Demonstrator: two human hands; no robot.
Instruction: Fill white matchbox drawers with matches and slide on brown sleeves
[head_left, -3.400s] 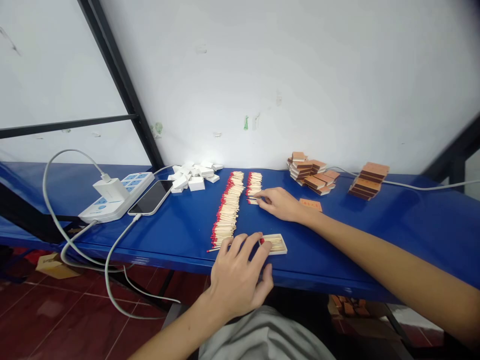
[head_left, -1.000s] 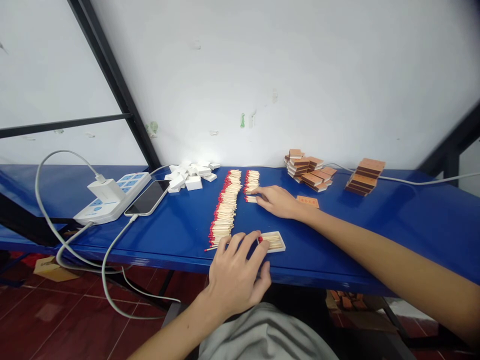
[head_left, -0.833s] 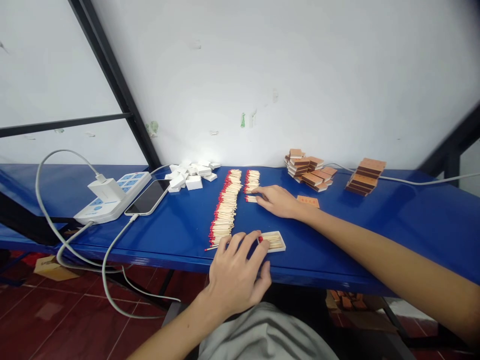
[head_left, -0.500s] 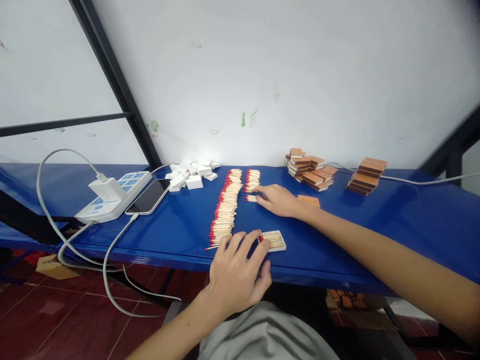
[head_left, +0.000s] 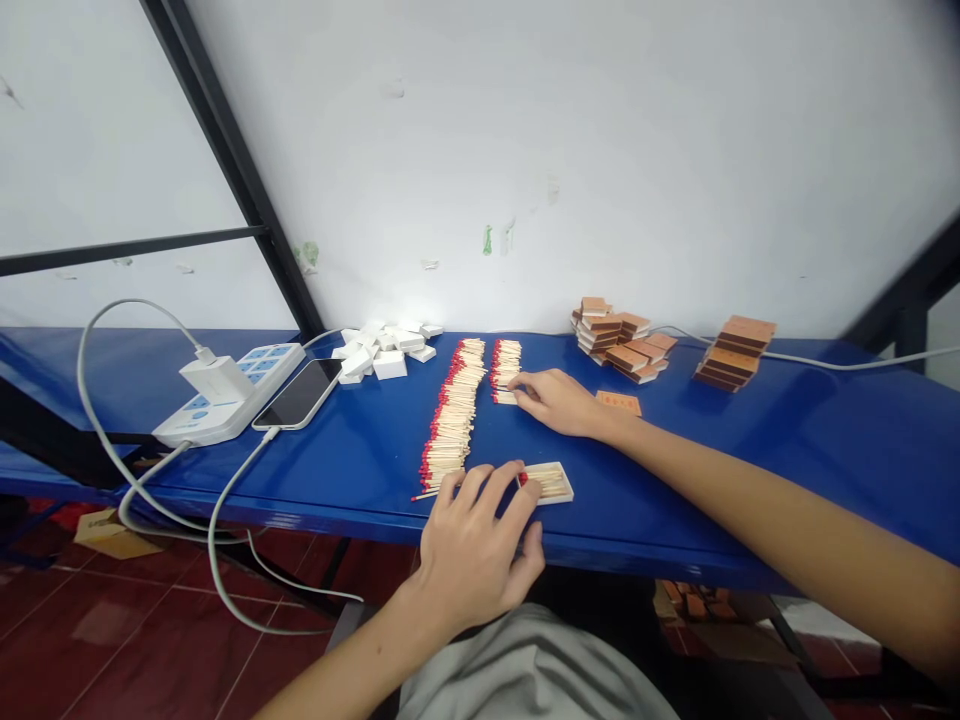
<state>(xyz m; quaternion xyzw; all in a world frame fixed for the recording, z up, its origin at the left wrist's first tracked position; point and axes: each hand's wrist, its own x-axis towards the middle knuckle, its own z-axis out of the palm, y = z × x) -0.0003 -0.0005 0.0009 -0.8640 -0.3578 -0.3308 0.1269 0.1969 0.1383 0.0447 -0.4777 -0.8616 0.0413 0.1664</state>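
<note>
Left hand (head_left: 476, 550): fingers loosely bent and spread, thumb held apart; the fingertips are laid over the left end of a shallow white rectangular card tray (head_left: 568, 484), which is set near the front edge of a glossy blue table (head_left: 675, 450). Within the tray, a loose layer of pale wooden matches (head_left: 552, 485) is contained, red heads to the left.

Right hand (head_left: 555, 402): thumb and index finger brought close together at the near end of a short row of red-headed wooden matches (head_left: 507, 356); whether a match is gripped cannot be told.

To the left of that row, a longer band of red-headed wooden matches (head_left: 451, 415) is laid out, its near end partly covered by the left hand.

At the back, left: a heap of small white card boxes (head_left: 390, 363). At the back, right: a jumbled pile of orange-and-brown matchboxes (head_left: 630, 358); farther right, a leaning stack of orange-and-brown card boxes (head_left: 739, 352). Just beyond the right forearm, a flat orange printed card piece (head_left: 619, 403) is placed. Far left: a black-screened phone (head_left: 298, 394), with a cable attached, beside a white-and-blue power strip (head_left: 187, 428).
</note>
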